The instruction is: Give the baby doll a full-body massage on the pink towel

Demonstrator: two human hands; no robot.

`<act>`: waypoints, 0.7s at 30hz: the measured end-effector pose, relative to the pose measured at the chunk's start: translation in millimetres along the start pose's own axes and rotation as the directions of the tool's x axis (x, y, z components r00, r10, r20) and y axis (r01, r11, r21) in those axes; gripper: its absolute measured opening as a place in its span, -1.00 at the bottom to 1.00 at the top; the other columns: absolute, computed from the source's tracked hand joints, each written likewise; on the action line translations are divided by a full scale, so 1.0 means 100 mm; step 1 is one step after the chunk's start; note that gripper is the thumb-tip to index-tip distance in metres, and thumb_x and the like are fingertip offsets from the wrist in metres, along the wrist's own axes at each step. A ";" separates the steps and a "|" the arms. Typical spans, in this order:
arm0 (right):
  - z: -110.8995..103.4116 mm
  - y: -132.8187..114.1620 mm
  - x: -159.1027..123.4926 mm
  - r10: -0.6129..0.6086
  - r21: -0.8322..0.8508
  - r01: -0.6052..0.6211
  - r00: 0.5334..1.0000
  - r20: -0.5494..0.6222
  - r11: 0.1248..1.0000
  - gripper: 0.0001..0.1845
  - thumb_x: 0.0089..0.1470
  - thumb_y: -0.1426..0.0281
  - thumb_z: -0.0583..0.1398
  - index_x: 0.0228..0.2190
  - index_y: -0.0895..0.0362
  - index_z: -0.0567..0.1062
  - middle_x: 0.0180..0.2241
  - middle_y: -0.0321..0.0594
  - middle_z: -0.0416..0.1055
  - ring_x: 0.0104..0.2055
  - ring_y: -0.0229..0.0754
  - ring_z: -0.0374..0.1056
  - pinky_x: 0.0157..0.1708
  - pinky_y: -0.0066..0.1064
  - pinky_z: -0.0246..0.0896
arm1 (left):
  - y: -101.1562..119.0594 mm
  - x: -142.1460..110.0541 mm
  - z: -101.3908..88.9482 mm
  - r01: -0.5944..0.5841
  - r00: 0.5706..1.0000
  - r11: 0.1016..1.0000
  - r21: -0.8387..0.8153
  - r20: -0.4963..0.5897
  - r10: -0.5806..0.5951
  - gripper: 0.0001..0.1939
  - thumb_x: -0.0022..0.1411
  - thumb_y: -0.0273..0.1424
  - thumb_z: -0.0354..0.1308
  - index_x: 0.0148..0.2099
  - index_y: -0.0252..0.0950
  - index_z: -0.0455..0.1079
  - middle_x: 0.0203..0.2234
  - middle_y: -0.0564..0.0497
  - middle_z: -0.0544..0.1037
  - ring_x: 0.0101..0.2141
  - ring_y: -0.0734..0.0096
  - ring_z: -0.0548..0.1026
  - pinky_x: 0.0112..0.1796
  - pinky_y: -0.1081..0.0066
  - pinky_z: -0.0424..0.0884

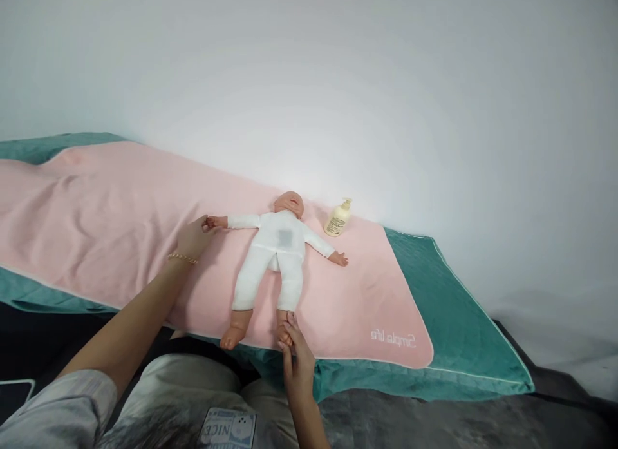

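A baby doll (275,249) in a white suit lies on its back on a pink towel (106,223), head toward the wall, arms spread. My left hand (194,238), with a gold bracelet at the wrist, pinches the doll's outstretched hand on the left. My right hand (295,349) grips the doll's foot at the towel's near edge. The doll's other foot (233,335) lies free beside it.
A cream pump bottle (338,218) stands by the doll's head, near the white wall (338,82). The pink towel covers a teal padded mat (449,307) that ends at the right. My knees (193,397) are in front of the mat.
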State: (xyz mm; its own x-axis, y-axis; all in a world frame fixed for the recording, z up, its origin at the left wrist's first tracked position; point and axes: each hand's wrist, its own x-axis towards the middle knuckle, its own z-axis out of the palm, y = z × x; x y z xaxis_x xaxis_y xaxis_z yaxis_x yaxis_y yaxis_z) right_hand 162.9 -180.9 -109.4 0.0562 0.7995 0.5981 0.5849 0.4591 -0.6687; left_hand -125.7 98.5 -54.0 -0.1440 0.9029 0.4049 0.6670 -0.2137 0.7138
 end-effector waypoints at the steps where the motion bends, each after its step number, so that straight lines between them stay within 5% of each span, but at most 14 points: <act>1: -0.02 -0.01 0.05 -0.006 0.002 0.006 1.000 0.003 1.000 -0.51 0.24 0.52 0.06 0.17 0.01 0.32 0.17 -0.10 0.30 0.22 -0.06 0.24 0.14 -0.14 0.28 | 0.03 -0.01 0.02 0.019 0.999 1.000 -0.014 -0.031 -0.020 -0.64 0.20 -0.22 0.18 -0.12 -0.44 0.46 -0.34 -0.19 0.61 -0.26 0.03 0.55 -0.23 0.21 0.43; 5: -0.15 -0.10 0.40 -0.063 0.011 0.063 0.998 -0.013 0.998 -0.48 0.25 0.54 0.02 0.19 -0.02 0.28 0.19 -0.13 0.28 0.23 -0.10 0.22 0.16 -0.16 0.26 | 0.31 -0.06 0.12 0.029 0.989 0.995 -0.098 -0.140 -0.042 -0.52 0.30 -0.19 0.06 0.19 -0.32 0.32 0.01 -0.16 0.53 -0.08 0.14 0.52 -0.10 0.24 0.43; 10: -0.32 -0.21 1.04 -0.122 -0.018 0.121 0.990 -0.072 0.992 -0.52 0.26 0.49 0.05 0.18 -0.04 0.29 0.13 -0.16 0.36 0.17 -0.12 0.29 0.13 -0.19 0.29 | 0.88 -0.23 0.26 -0.218 0.957 0.916 -0.335 -0.258 0.134 -0.66 0.29 -0.21 0.08 0.00 -0.25 0.49 -0.07 -0.05 0.58 -0.07 0.26 0.52 0.02 0.28 0.38; 15: -0.32 -0.23 1.64 -0.114 0.012 0.114 0.993 -0.020 0.993 -0.60 0.26 0.40 0.09 0.12 0.02 0.37 0.09 -0.16 0.40 0.15 -0.11 0.31 0.12 -0.22 0.27 | 1.23 -0.38 0.39 -0.320 0.946 0.889 -0.328 -0.068 0.316 -0.67 0.24 -0.23 0.15 -0.01 -0.25 0.49 -0.09 -0.06 0.60 -0.08 0.23 0.53 0.01 0.27 0.38; 21: -0.18 -0.10 1.93 -0.078 0.046 0.078 0.997 0.004 0.996 -0.62 0.24 0.36 0.11 0.08 0.07 0.40 0.04 -0.12 0.43 0.10 -0.09 0.34 0.11 -0.20 0.27 | 1.28 -0.41 0.44 -0.377 0.903 0.881 -0.286 0.098 0.419 -0.79 0.15 -0.30 0.24 -0.15 -0.20 0.55 -0.16 -0.02 0.63 -0.10 0.16 0.54 -0.02 0.23 0.38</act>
State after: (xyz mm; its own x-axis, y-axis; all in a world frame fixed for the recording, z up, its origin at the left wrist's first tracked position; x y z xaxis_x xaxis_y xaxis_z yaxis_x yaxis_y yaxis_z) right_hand 182.1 -38.2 21.1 0.0070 0.7630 0.6463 0.5498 0.5370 -0.6399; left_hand -2.4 50.5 -4.4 0.2207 0.7623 0.6084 0.4325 -0.6356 0.6395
